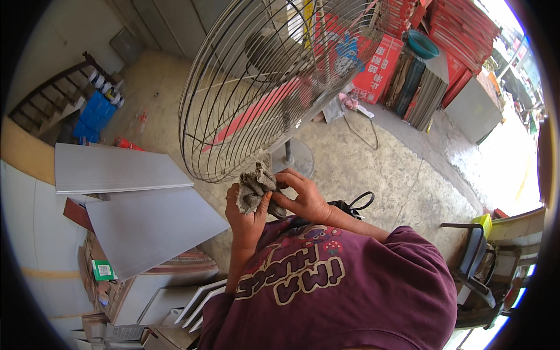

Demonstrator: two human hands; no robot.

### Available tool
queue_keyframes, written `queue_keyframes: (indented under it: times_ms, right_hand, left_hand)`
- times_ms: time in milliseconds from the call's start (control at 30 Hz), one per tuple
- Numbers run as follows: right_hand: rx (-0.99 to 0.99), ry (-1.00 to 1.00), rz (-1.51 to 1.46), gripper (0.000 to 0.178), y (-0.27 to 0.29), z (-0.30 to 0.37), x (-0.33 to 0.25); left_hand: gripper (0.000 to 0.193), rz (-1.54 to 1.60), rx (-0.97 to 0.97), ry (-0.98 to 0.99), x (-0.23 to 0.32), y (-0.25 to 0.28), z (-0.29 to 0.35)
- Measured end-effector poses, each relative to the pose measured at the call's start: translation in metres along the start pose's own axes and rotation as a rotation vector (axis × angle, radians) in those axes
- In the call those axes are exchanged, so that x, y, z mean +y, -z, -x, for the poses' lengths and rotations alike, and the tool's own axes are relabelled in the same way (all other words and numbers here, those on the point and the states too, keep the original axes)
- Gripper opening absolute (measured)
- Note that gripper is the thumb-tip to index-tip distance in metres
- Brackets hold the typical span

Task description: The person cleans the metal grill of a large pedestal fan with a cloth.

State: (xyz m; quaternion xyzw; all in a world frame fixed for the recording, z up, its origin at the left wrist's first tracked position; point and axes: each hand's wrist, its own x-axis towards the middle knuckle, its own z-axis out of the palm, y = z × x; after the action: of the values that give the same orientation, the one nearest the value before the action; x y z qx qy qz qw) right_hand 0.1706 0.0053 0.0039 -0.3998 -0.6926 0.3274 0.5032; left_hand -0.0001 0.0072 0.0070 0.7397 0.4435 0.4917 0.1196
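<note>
purple shirt [356,280] worn; grey cloth [251,189] pinched by left hand [244,220] and right hand [308,201], both nearly closed, apparently so bunched folds are steadied.

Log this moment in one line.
left hand: holding grey cloth | right hand: holding same cloth | fan: beyond hands | grey panels: at left

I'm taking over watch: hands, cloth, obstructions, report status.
Left hand and right hand both gripping crumpled grey cloth. Cloth bunched up, held before the torso. Caged fan standing close ahead.
</note>
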Motion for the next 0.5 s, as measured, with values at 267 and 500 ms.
queue_keyframes:
  times_ms: [267,500]
  right_hand:
    - [0.023,0.008,0.046,0.034,0.0008,0.0036,0.0060]
    - [0.023,-0.004,0.040,0.033,0.0039,0.0030,0.0015]
  left_hand:
    - [0.020,0.164,-0.075,0.155,0.0018,-0.0056,0.0029]
    - [0.019,0.352,-0.087,0.213,0.0085,-0.0059,0.0025]
